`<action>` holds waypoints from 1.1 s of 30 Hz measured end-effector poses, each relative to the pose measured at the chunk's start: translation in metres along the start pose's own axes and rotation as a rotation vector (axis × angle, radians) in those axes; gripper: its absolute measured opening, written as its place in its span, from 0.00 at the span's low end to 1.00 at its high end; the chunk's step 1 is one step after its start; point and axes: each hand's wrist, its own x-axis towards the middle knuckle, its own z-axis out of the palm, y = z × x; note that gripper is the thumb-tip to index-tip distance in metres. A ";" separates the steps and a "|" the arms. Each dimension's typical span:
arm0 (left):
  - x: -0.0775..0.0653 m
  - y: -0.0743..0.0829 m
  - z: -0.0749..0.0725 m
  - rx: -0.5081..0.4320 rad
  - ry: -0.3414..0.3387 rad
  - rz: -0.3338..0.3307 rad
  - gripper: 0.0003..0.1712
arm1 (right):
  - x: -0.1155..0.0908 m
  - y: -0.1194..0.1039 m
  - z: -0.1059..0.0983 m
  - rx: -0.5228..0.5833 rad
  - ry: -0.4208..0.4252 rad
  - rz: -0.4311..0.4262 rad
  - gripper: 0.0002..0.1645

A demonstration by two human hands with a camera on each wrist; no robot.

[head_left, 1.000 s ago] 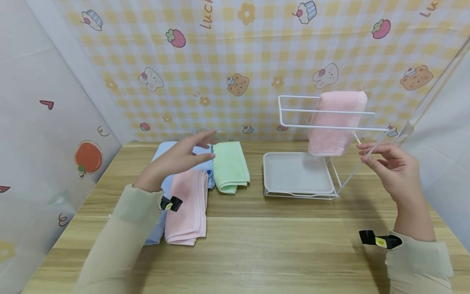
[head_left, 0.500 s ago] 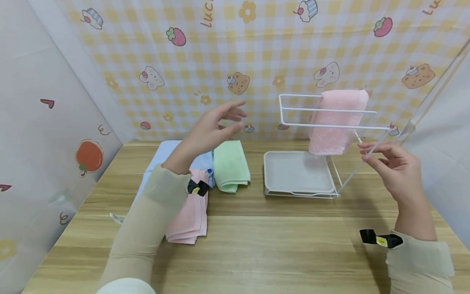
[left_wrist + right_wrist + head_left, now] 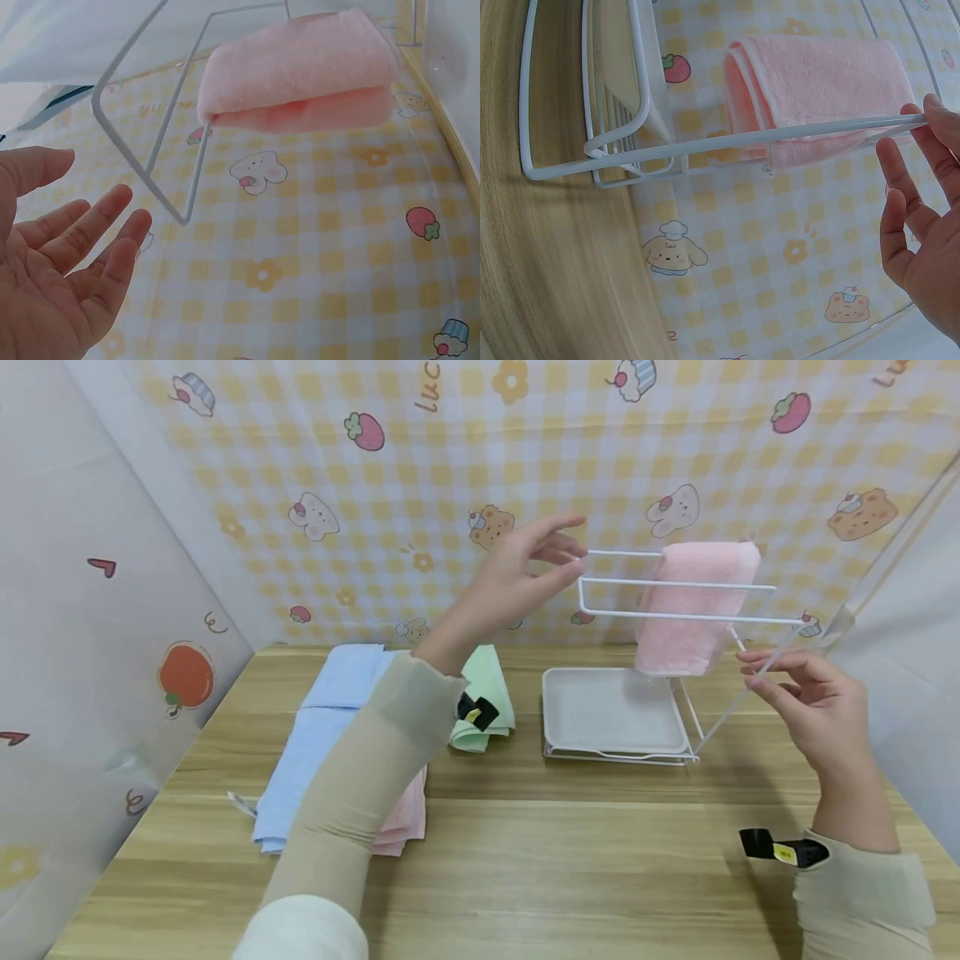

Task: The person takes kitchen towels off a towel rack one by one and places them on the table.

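A white wire towel rack (image 3: 690, 617) stands at the right with a pink towel (image 3: 701, 568) draped over its rear bar. My right hand (image 3: 828, 718) pinches the rack's slanted side post between thumb and fingertips, which the right wrist view shows close up. At the other end, my left hand (image 3: 517, 568) is raised beside the rack's top left corner, fingers loosely spread and holding nothing. In the left wrist view a gap shows between those fingertips (image 3: 116, 196) and the wire. The rack's base holds a shallow grey-white tray (image 3: 611, 714).
Left on the wooden table (image 3: 570, 877) lie a folded blue towel (image 3: 311, 743), a folded pink towel (image 3: 411, 814) partly hidden by my left sleeve, and a folded green towel (image 3: 489, 670). A checkered cloth backdrop (image 3: 420, 485) hangs close behind the rack.
My left hand has risen and moved right, from above the folded towels to the rack's top left corner. The right hand keeps its pinch on the post, and the rack stays put.
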 end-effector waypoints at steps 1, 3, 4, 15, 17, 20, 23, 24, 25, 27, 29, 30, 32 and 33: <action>0.004 0.002 0.002 0.015 -0.002 -0.002 0.29 | 0.000 0.000 0.000 0.003 0.002 0.000 0.07; 0.013 0.006 0.005 0.046 -0.008 -0.011 0.30 | 0.000 0.001 0.000 0.005 0.004 0.003 0.07; 0.017 0.007 0.006 0.063 -0.013 -0.015 0.30 | 0.000 0.001 0.000 0.004 0.003 0.004 0.07; 0.062 0.015 0.035 0.208 -0.168 -0.043 0.35 | 0.001 -0.001 -0.001 -0.020 -0.004 0.006 0.08; 0.067 0.016 0.040 0.269 -0.222 -0.035 0.36 | 0.000 -0.001 -0.002 -0.015 -0.008 0.003 0.08; 0.073 0.018 0.047 0.346 -0.289 -0.013 0.38 | -0.002 0.000 -0.002 -0.004 -0.012 0.005 0.07; 0.078 0.018 0.052 0.350 -0.319 -0.010 0.37 | -0.004 0.001 -0.002 0.004 -0.015 0.005 0.07; 0.079 0.018 0.053 0.346 -0.323 -0.012 0.36 | -0.004 0.002 -0.002 0.003 -0.015 0.006 0.08; 0.081 0.018 0.054 0.344 -0.326 -0.016 0.36 | -0.004 0.002 -0.002 0.002 -0.015 0.006 0.08; 0.085 0.018 0.056 0.356 -0.334 -0.019 0.36 | -0.004 0.003 -0.002 0.002 -0.016 0.003 0.08; 0.089 0.019 0.057 0.388 -0.346 -0.023 0.37 | -0.004 0.003 -0.002 0.002 -0.013 -0.004 0.08; 0.091 0.020 0.058 0.413 -0.355 -0.026 0.39 | -0.003 0.003 -0.002 0.004 -0.012 -0.008 0.08; 0.096 0.021 0.059 0.472 -0.369 -0.023 0.41 | -0.002 0.003 -0.001 0.006 -0.013 -0.020 0.08; 0.097 0.022 0.059 0.492 -0.376 -0.024 0.43 | -0.001 0.003 -0.001 0.012 -0.016 -0.026 0.08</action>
